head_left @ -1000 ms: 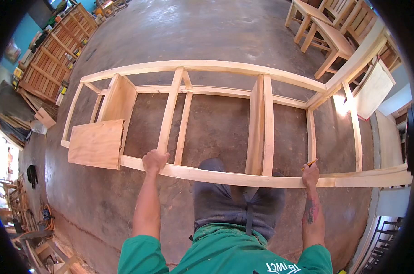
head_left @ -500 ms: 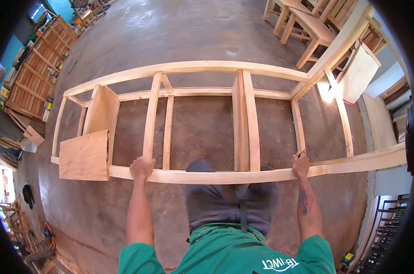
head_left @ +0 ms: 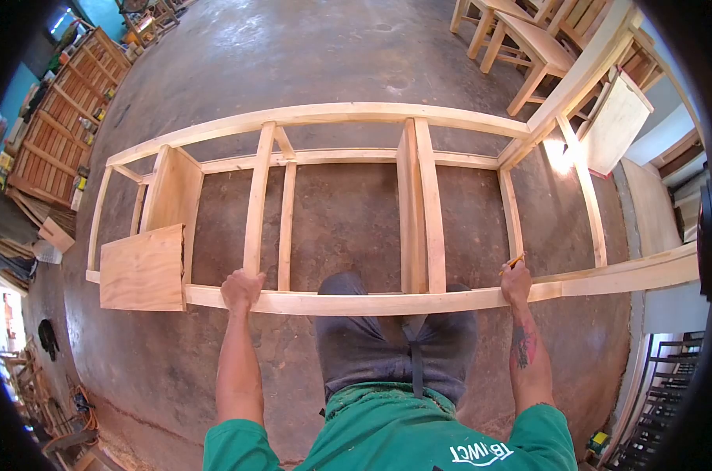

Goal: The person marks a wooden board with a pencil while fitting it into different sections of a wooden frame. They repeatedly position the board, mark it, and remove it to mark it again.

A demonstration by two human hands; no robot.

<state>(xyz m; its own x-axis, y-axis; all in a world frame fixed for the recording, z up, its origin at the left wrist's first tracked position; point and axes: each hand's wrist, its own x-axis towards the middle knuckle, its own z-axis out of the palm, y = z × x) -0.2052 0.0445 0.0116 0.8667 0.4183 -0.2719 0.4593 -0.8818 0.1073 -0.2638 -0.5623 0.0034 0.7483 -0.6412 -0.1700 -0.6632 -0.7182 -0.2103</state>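
Observation:
A long pale wooden frame (head_left: 387, 303) with several crosspieces lies across the view in front of my body. My left hand (head_left: 242, 289) is closed over its near rail, left of the middle. Farther right, my right hand (head_left: 517, 282) grips the same rail, and a pencil (head_left: 513, 263) sticks out between its fingers. A square plywood piece (head_left: 142, 268) rests at the frame's near left corner. Inside the frame stand two upright panels, one on the left (head_left: 175, 188) and one right of the middle (head_left: 411, 212). My palms and most fingertips are hidden.
Wooden chairs (head_left: 532, 55) stand at the far right, near a leaning pale board (head_left: 619, 125). Slatted wooden panels (head_left: 69, 114) line the left wall. Dark stacked metal pieces (head_left: 670, 392) sit at the lower right. The floor (head_left: 277, 47) is smooth concrete.
Both hands keep their places on the rail. Only a very slight shift of the whole view shows.

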